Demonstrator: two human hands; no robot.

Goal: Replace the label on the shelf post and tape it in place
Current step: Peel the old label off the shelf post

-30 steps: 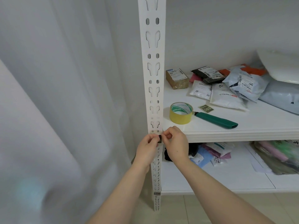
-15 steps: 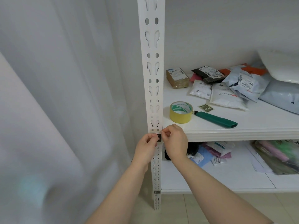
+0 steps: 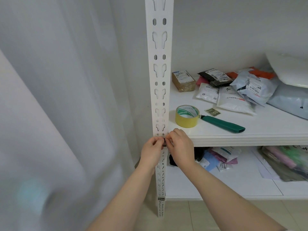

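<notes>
The left hand (image 3: 150, 151) and right hand (image 3: 180, 145) each have a pinching grip on the small dark label (image 3: 164, 144) against the shelf post (image 3: 159, 80). The tape roll (image 3: 187, 116) sits on the shelf (image 3: 250, 135), touching a green cutter (image 3: 223, 124)

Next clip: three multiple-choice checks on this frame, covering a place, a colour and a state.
1. Where is the tape roll? A. on the floor; B. on the upper shelf beside the shelf post; C. hung on a hook.
2. What colour is the utility knife? A. red; B. green; C. black.
3. What are the hands doing? A. hanging idle; B. tearing tape; C. left hand and right hand pinch the label at the post.
Answers: 1 B, it lies by the post; 2 B, dark green body; 3 C, fingertips meet on the label.
</notes>
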